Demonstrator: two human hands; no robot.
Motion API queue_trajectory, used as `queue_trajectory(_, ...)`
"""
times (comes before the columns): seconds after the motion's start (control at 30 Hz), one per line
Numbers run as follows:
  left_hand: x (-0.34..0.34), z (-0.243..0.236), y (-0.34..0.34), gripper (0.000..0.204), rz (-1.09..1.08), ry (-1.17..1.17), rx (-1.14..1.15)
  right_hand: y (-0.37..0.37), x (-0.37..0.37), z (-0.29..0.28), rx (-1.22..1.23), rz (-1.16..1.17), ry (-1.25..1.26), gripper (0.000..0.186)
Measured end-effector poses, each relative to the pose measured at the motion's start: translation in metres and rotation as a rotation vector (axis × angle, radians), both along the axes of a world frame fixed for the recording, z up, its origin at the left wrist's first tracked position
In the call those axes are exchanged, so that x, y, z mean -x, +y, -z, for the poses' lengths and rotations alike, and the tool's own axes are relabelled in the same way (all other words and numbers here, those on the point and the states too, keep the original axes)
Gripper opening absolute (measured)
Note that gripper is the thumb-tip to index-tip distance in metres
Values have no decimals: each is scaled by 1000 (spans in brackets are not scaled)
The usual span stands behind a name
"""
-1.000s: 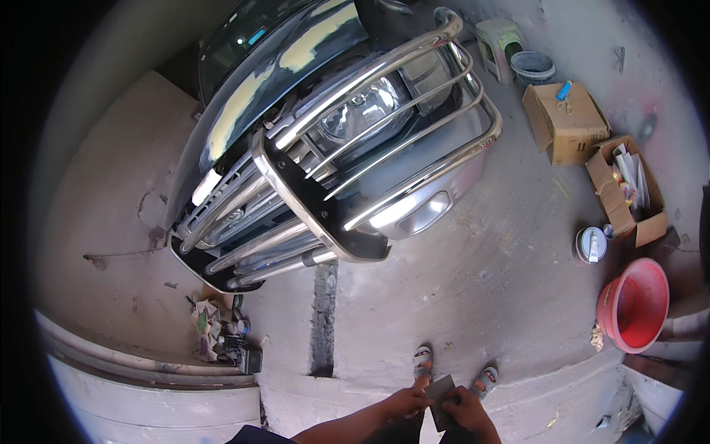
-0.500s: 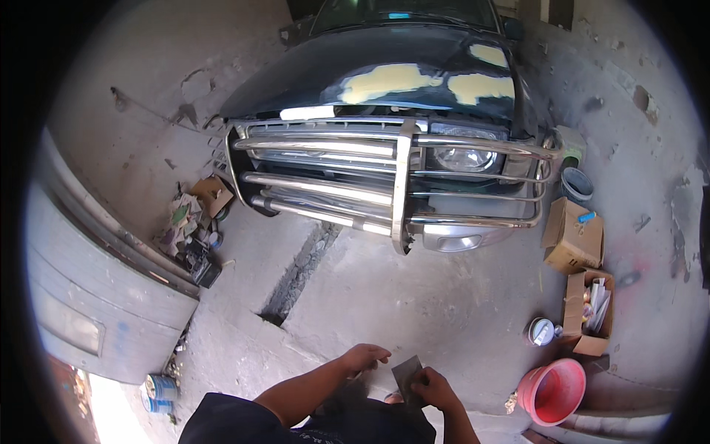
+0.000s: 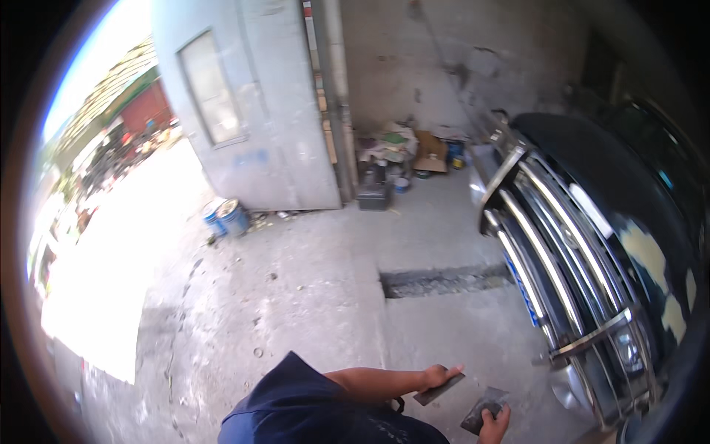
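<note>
left hand (image 3: 438, 376) pinches a thin dark blade (image 3: 439, 389), thumb on top, fingers curled under; the blade runs flat and slanting from the hand's underside toward lower left. right hand (image 3: 494, 428) closes around the lower edge of a dark square plate (image 3: 485, 409), which sticks up and left out of the fist, tilted. blade and plate lie near each other but apart, both over the concrete floor (image 3: 310, 288). the right hand is cut by the lower picture edge, so its fingers and wrist are largely hidden; the blade's handle, if any, is covered by the left hand. a dark blue sleeve (image 3: 296, 403) hides the person's upper arm. at right stands a dark vehicle (image 3: 636, 200) with a chrome grille guard (image 3: 551, 259), its far side lost in the black rim. a floor slot (image 3: 444, 281) runs toward the guard. clutter (image 3: 403, 159) by the wall is too small to make out; two blue cans (image 3: 225, 217) sit at the grey door (image 3: 244, 103).
</note>
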State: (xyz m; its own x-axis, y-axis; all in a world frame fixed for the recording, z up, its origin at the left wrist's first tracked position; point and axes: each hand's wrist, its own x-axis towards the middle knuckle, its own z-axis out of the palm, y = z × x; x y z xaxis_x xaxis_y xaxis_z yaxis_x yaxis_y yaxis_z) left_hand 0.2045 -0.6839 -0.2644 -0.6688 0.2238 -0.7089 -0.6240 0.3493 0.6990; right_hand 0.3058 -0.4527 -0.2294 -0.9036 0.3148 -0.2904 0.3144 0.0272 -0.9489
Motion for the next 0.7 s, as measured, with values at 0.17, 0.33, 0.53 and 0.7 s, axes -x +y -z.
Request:
queue_trajectory(0.17, -2, -28, -43, 67, -304, 20, -290, -28, 42, -25, -239, -384, 79, 56)
queue_trajectory(0.33, -37, -76, -70, 65, -596, 52, -321, -34, 82, -14, -400, -611, 316, 50)
queue_trajectory(0.53, -70, -63, -80, 44, -797, 142, -403, -59, 133, 15, -279, -752, 669, 49)
queue_trajectory(0.7, -89, -69, -76, 39, -951, 199, -332, -117, 105, -37, -309, -741, 528, 55)
